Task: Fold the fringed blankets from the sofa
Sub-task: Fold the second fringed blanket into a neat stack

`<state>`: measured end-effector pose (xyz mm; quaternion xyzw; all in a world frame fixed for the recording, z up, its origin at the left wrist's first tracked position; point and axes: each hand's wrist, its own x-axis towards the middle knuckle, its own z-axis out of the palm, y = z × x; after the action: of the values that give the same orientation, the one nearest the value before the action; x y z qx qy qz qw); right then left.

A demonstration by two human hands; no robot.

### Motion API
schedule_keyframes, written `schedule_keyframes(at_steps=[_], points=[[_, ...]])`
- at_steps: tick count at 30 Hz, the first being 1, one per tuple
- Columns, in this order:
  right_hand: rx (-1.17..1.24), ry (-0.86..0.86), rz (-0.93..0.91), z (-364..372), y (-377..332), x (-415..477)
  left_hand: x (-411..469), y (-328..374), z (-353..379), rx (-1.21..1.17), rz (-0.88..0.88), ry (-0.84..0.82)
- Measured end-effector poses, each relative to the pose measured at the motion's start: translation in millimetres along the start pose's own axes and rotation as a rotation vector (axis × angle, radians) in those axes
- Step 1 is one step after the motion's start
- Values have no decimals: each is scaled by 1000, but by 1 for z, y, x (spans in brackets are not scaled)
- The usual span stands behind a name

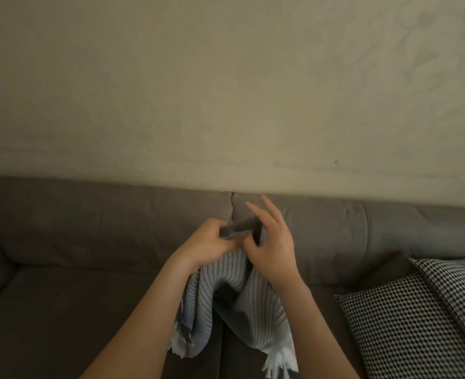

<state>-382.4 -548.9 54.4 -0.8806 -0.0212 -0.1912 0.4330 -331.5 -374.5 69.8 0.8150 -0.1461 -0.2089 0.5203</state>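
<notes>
Left hand: My left hand (pixel 209 239) was curled round the bunched top edge of the grey striped fringed blanket (pixel 234 305), gripping it.
Right hand: My right hand (pixel 271 243) sat just beside the left, touching the same edge, its upper fingers straight and spread. I could not tell whether the thumb pinched the cloth.
Blanket's place: It hung from both hands, down between my forearms, above the seat of the brown sofa (pixel 89 296).
Long axis: It ran from the hands down towards me, the stripes following the drop and the white fringe (pixel 277 362) at the low end.
Risk, shape: With the hands so close together the cloth was bunched, not spread. I judged a fold made from there would come out crooked, with the corners unmatched.
Risk, grip: If the right hand was only resting, the edge could slip and leave the whole weight on the left.
Nearby: A black-and-white patterned cushion (pixel 417 310) lay well to the right of the right hand.
</notes>
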Motion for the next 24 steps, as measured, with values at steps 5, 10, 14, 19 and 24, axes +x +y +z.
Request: schedule_keyframes(at_steps=[5, 10, 14, 19, 24], points=[[69, -266, 132, -11, 15, -4, 6, 7, 18, 105, 101, 17], [-10, -304, 146, -32, 29, -3, 11, 3, 24, 214, 241, 151], [93, -313, 119, -58, 34, 4, 8, -7, 30, 228, 189, 126], [185, -160, 109, -72, 28, 10, -1, -15, 55, 164, 10, -10], [243, 75, 149, -81, 24, 8, 4, -40, 75, 193, -23, 169]])
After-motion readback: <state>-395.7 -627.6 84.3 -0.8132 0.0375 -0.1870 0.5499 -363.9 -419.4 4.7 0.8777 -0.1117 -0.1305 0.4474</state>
